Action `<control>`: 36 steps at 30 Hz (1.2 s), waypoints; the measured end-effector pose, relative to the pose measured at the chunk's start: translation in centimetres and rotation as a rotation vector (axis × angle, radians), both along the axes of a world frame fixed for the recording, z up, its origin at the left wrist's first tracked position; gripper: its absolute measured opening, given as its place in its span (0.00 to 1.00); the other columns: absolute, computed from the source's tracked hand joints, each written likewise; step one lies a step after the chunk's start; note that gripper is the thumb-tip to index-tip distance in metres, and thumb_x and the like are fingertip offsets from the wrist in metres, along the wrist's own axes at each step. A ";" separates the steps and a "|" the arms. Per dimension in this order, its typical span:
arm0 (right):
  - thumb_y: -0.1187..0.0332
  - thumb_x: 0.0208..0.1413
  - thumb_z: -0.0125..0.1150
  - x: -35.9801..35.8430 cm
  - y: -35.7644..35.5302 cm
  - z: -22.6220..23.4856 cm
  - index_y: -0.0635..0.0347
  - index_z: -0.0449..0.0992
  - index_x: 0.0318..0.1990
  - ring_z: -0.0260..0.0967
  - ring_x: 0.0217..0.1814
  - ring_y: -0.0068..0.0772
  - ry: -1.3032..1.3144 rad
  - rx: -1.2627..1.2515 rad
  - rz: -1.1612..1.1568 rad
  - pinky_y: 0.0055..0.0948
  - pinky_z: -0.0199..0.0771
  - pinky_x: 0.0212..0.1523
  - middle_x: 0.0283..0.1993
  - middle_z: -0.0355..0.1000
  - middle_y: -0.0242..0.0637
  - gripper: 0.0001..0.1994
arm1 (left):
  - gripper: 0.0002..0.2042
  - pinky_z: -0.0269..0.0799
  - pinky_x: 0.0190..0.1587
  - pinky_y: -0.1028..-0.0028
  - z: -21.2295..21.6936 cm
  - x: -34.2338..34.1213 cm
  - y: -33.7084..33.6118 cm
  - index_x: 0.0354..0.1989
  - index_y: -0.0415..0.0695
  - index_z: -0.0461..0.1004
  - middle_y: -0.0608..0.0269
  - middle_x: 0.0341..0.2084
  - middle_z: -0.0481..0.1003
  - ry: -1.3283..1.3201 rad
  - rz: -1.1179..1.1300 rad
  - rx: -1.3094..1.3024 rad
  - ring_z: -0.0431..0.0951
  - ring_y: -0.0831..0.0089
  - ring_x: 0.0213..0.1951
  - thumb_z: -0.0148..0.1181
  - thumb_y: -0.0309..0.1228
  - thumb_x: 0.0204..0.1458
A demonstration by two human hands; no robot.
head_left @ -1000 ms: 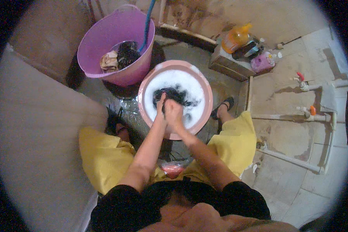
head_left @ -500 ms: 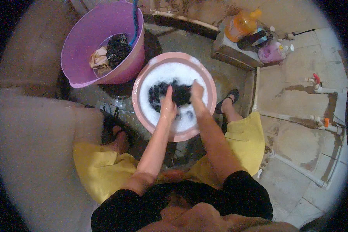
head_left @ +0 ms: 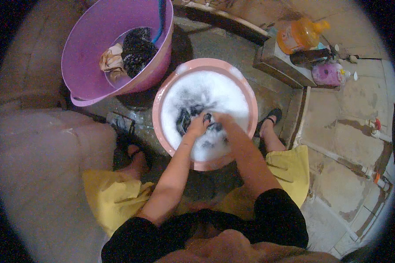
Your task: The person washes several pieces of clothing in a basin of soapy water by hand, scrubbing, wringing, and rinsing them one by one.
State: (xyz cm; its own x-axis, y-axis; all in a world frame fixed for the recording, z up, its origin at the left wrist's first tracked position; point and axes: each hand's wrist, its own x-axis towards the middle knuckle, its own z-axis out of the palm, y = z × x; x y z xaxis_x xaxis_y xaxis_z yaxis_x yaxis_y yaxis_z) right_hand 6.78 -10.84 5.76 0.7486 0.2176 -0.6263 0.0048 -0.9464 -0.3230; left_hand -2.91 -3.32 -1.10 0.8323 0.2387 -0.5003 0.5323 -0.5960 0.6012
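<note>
A round pink basin (head_left: 159, 130) full of white suds (head_left: 235, 98) stands on the floor between my feet. Soaked black cloth (head_left: 184, 120) lies bunched in the foam, partly covered by it. My left hand (head_left: 199, 125) is closed on a fold of this cloth near the middle of the basin. Just to its right, my right hand (head_left: 222, 121) is at the same cloth, low in the suds; motion blur and foam hide its fingers.
At the upper left stands a large purple tub (head_left: 90, 52) holding dark and beige wet cloths, with a blue hose (head_left: 160, 22) inside. An orange bottle (head_left: 298, 36) and a pink-purple container (head_left: 328, 73) sit on a ledge at the upper right. Pipes with taps (head_left: 375, 124) run along the right wall.
Both hands have come closer together and lower into the foam, and the black cloth between them is more bunched and covered with suds. The view has shifted slightly.
</note>
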 end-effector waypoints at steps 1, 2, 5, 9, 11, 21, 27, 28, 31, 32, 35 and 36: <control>0.67 0.51 0.49 4.0 -4.8 -3.9 0.65 0.71 0.43 0.68 0.38 0.56 -0.055 -0.100 0.123 0.46 0.67 0.43 0.39 0.70 0.55 0.14 | 0.20 0.68 0.48 0.60 2.6 3.4 -3.0 0.51 0.41 0.66 0.41 0.42 0.70 -0.050 -0.005 -0.019 0.72 0.44 0.44 0.51 0.36 0.51; 0.66 0.52 0.48 9.0 -10.2 -6.2 0.64 0.72 0.41 0.69 0.38 0.56 -0.145 -0.219 0.246 0.47 0.67 0.42 0.38 0.71 0.53 0.13 | 0.18 0.69 0.46 0.59 5.6 7.0 -6.4 0.47 0.38 0.71 0.41 0.36 0.74 -0.120 -0.015 -0.049 0.74 0.45 0.41 0.51 0.37 0.51; 0.64 0.54 0.47 6.3 -4.9 -3.5 0.64 0.73 0.34 0.70 0.35 0.55 -0.442 0.300 0.073 0.45 0.69 0.39 0.31 0.72 0.51 0.13 | 0.18 0.69 0.37 0.63 4.7 4.9 -4.7 0.33 0.35 0.74 0.52 0.24 0.74 -0.354 0.595 -0.192 0.74 0.59 0.30 0.53 0.41 0.54; 0.65 0.51 0.54 -2.4 -2.1 6.1 0.64 0.71 0.30 0.68 0.33 0.54 -0.511 0.479 -0.095 0.43 0.67 0.36 0.29 0.70 0.50 0.09 | 0.28 0.70 0.24 0.70 12.4 6.3 -0.7 0.39 0.38 0.71 0.54 0.30 0.76 0.127 0.859 -1.467 0.74 0.68 0.27 0.52 0.57 0.51; 0.65 0.53 0.51 -6.5 2.0 8.2 0.61 0.73 0.33 0.70 0.35 0.50 -0.455 0.475 0.116 0.42 0.68 0.37 0.32 0.72 0.48 0.09 | 0.22 0.70 0.25 0.69 8.5 6.2 1.4 0.36 0.42 0.72 0.53 0.33 0.75 0.206 0.784 -1.675 0.74 0.68 0.28 0.52 0.52 0.53; 0.57 0.53 0.49 -6.3 -1.2 2.6 0.64 0.75 0.24 0.69 0.26 0.53 -0.590 0.231 -0.263 0.44 0.66 0.28 0.25 0.71 0.51 0.18 | 0.27 0.67 0.30 0.67 4.1 3.9 -3.1 0.30 0.42 0.75 0.60 0.23 0.73 0.274 0.911 -1.624 0.70 0.65 0.23 0.50 0.58 0.51; 0.56 0.59 0.41 1.6 -4.5 3.2 0.66 0.74 0.22 0.71 0.29 0.55 -0.417 0.233 -0.443 0.48 0.68 0.33 0.25 0.72 0.55 0.23 | 0.24 0.71 0.37 0.69 9.1 3.8 -5.6 0.46 0.35 0.70 0.57 0.37 0.74 0.123 1.084 -1.499 0.75 0.68 0.34 0.52 0.45 0.53; 0.55 0.58 0.42 1.9 -4.4 4.2 0.65 0.75 0.24 0.70 0.31 0.57 -0.386 0.138 -0.427 0.47 0.68 0.34 0.26 0.72 0.52 0.23 | 0.23 0.70 0.38 0.68 10.7 4.4 -5.4 0.45 0.35 0.71 0.57 0.37 0.74 0.031 0.993 -1.266 0.74 0.69 0.34 0.53 0.45 0.53; 0.64 0.55 0.47 -6.2 0.2 4.2 0.65 0.73 0.29 0.70 0.31 0.51 -0.722 0.610 -0.142 0.39 0.69 0.33 0.29 0.72 0.51 0.13 | 0.22 0.70 0.38 0.66 3.5 2.7 -2.4 0.40 0.36 0.73 0.56 0.34 0.75 0.004 0.943 -1.546 0.74 0.66 0.33 0.53 0.47 0.52; 0.65 0.55 0.46 -7.0 2.1 5.0 0.65 0.72 0.27 0.70 0.30 0.51 -0.681 0.653 -0.136 0.40 0.68 0.32 0.27 0.71 0.51 0.12 | 0.22 0.70 0.38 0.65 0.6 1.4 0.6 0.39 0.36 0.73 0.56 0.34 0.75 0.013 0.726 -1.674 0.75 0.66 0.34 0.53 0.47 0.53; 0.68 0.55 0.45 -6.3 3.4 5.3 0.65 0.69 0.23 0.67 0.26 0.51 -0.624 0.688 -0.162 0.42 0.66 0.29 0.23 0.68 0.53 0.13 | 0.20 0.71 0.36 0.67 0.7 1.4 1.6 0.36 0.38 0.75 0.58 0.32 0.75 -0.096 0.962 -1.099 0.74 0.67 0.32 0.53 0.46 0.53; 0.68 0.55 0.45 -0.1 -2.9 2.4 0.66 0.70 0.24 0.67 0.27 0.50 -0.639 0.359 -0.123 0.42 0.66 0.30 0.25 0.69 0.52 0.13 | 0.18 0.70 0.34 0.70 7.3 5.6 -4.0 0.35 0.42 0.76 0.61 0.28 0.74 -0.193 1.202 -1.373 0.73 0.68 0.30 0.53 0.46 0.53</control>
State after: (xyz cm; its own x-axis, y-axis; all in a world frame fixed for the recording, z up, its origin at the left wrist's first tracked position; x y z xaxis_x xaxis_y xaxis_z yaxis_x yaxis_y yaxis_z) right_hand 6.68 -13.71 8.17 0.9754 0.2181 0.0333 0.1963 -0.7890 -0.5822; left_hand 2.73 -7.33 6.19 0.6027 0.2318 -0.7635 0.1220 0.9189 0.3753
